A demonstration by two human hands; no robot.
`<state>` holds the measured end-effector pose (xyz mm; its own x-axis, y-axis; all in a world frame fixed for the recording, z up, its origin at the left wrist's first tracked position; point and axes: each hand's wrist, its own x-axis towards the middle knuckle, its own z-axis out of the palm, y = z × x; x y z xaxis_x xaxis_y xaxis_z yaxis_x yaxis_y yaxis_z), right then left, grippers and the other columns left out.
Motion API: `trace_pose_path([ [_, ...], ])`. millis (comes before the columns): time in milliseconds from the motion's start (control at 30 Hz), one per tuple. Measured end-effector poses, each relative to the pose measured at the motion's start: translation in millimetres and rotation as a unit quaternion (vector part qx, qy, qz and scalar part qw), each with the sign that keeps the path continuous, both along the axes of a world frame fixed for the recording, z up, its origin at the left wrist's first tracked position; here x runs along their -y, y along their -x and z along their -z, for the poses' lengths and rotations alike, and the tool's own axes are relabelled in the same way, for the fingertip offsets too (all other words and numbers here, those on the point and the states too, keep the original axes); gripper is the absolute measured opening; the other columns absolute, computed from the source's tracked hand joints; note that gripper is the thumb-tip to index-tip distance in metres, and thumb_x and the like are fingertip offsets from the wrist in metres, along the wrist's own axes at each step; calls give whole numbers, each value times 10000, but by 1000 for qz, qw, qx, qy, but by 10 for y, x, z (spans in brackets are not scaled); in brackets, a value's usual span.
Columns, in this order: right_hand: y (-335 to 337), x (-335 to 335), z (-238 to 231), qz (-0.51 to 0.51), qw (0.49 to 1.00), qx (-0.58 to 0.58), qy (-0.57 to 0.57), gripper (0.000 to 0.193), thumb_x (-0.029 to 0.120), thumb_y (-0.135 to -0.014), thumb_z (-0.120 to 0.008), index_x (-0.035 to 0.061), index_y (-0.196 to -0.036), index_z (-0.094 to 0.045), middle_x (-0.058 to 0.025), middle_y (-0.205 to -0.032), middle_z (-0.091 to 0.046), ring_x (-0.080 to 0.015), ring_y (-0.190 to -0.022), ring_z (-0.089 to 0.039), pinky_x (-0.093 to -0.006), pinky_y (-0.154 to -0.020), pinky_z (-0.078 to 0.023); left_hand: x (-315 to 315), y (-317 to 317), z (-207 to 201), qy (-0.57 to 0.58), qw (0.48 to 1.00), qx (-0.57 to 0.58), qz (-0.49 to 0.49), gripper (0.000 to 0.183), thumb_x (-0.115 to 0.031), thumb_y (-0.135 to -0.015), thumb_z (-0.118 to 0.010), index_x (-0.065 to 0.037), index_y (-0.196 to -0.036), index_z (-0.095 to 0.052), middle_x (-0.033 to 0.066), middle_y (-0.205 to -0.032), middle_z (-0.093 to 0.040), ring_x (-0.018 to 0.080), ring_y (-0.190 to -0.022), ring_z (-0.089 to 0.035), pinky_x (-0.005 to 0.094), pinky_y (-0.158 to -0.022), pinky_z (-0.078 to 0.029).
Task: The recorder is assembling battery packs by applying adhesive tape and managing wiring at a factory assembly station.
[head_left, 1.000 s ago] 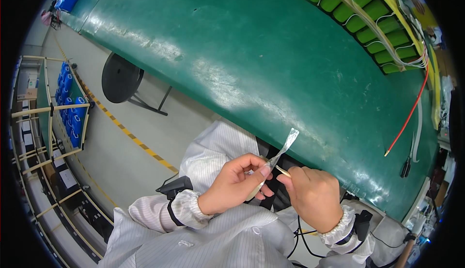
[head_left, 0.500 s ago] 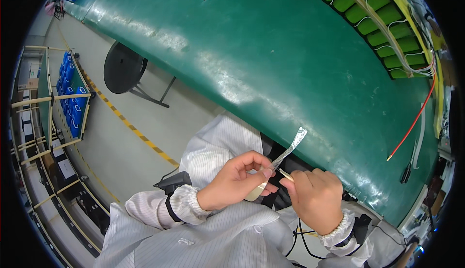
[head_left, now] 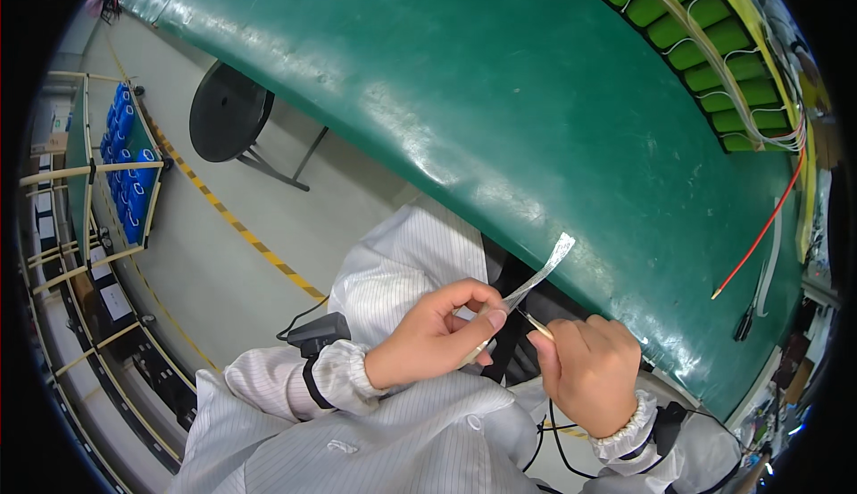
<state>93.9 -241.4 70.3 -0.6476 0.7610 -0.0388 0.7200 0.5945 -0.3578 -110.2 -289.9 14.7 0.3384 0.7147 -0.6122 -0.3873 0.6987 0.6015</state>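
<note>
Left hand [head_left: 428,342] pinches a tape roll [head_left: 478,349], silvery strip [head_left: 540,275] sticking up. Right hand [head_left: 585,369] grips a thin pick [head_left: 536,323] at the strip's base, by the bench [head_left: 500,110] edge. Peeling looks underway; steadiness needed.

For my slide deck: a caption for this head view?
Left hand holds a tape strip; right hand pinches tweezers beside it.
</note>
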Motion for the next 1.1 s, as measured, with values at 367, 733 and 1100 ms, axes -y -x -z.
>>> trace_pose_path([
  [367,70,-22,83,-3,1000,4,-19,315,264,-808,-755,101,-693,-511,-10,-562,-450,-195,-516,-459,-345,-485,-339,38,-16,-20,33,998,14,-47,229,-192,-993,-600,-8,-1127,-579,82,-994,-647,154,-717,-691,263,-625,-583],
  [733,40,-3,44,13,1000,-9,-10,282,246,-813,-752,93,-703,-542,-10,-547,-463,-200,-498,-464,-346,-473,-348,17,32,-82,55,998,-3,-3,257,-209,-983,-617,-11,-1146,-605,78,-946,-661,125,-634,-662,247,-558,-544],
  [1100,92,57,113,-9,1000,-8,-1,294,275,-806,-751,103,-707,-534,-10,-554,-453,-194,-515,-468,-343,-482,-357,110,39,-17,35,999,8,-8,265,-176,-1002,-565,-21,-1216,-553,78,-892,-659,94,-588,-600,227,-544,-484],
])
